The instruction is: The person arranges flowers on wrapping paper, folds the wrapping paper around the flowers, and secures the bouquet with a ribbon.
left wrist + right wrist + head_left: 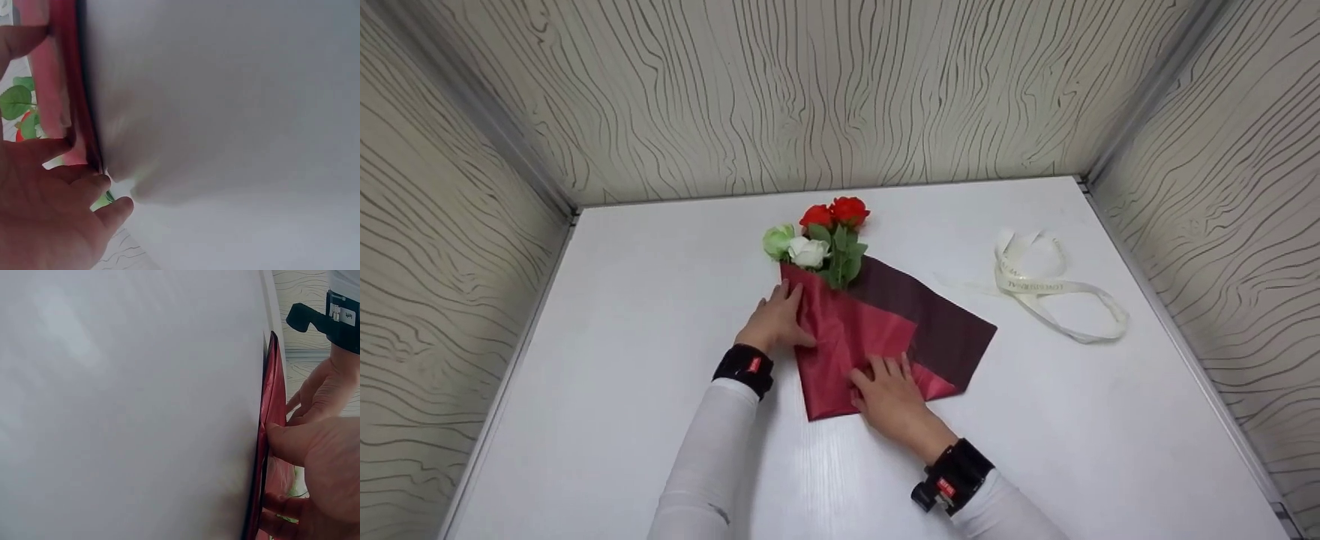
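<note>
A bouquet of two red roses (849, 212), a white rose (808, 252) and a pale green flower (778, 241) with green leaves (846, 259) lies in wrapping paper (877, 322). The paper is red on one side and dark maroon on the other, and its left part is folded over the stems, which are hidden. My left hand (780, 322) rests with spread fingers along the left fold, some fingertips touching the table in the left wrist view. Near the lower edge, my right hand (889, 397) presses the red paper with thumb and fingertips apart.
A loose cream ribbon (1046, 287) with printed lettering lies looped on the white table (645, 300), right of the paper. Wood-patterned panels (825, 90) stand behind and at both sides. Each wrist wears a black strap (745, 369).
</note>
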`<state>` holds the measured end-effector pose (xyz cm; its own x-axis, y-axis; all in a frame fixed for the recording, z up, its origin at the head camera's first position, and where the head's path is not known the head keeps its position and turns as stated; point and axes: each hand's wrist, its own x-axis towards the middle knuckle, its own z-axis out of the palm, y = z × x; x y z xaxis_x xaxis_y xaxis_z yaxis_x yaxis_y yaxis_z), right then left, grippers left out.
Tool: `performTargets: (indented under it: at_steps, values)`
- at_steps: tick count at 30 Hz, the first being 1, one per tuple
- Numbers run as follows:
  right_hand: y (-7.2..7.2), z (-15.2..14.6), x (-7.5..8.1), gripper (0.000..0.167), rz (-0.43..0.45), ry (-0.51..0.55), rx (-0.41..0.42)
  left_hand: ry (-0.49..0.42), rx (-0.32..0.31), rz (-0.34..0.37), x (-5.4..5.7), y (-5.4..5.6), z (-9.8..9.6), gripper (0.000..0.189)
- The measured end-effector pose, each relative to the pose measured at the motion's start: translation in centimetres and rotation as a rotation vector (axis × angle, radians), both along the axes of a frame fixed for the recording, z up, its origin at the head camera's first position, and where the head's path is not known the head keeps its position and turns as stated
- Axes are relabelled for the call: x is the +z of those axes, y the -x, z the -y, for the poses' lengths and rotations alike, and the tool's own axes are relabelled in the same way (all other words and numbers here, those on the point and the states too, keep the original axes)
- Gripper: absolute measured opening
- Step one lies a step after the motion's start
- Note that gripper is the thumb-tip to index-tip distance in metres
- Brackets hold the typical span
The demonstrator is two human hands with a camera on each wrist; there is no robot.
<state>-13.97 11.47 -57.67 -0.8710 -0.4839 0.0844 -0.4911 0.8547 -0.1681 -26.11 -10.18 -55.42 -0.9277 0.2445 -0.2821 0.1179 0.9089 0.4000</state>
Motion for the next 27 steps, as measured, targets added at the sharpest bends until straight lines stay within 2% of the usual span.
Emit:
performTargets:
  at_steps: [2,7,12,18,23,27]
  values:
    - [0.0,0.1,0.0,0.025,-0.012,0.001,0.001,0.001,0.007,0.024,0.1,0.1,0.3,0.106]
    - [0.0,0.1,-0.1,0.026,-0.005,-0.005,0.004,0.012,0.011,0.031,0.2,-0.1,0.5,0.103]
    - [0.0,-0.1,-0.2,0.028,0.021,-0.021,-0.006,0.068,-0.041,0.006,0.1,-1.0,0.1,0.094]
    - [0.0,-0.3,-0.3,0.028,0.019,-0.018,-0.009,0.171,-0.101,-0.088,-0.2,-3.1,-0.5,0.075]
    - [-0.1,-0.3,-0.2,0.028,0.026,0.001,-0.008,0.205,-0.119,-0.190,-0.5,-5.3,-0.8,0.060]
    - [-0.1,-0.2,-0.2,0.027,0.023,0.010,-0.014,0.216,-0.157,-0.222,-0.4,-7.4,-0.8,0.055]
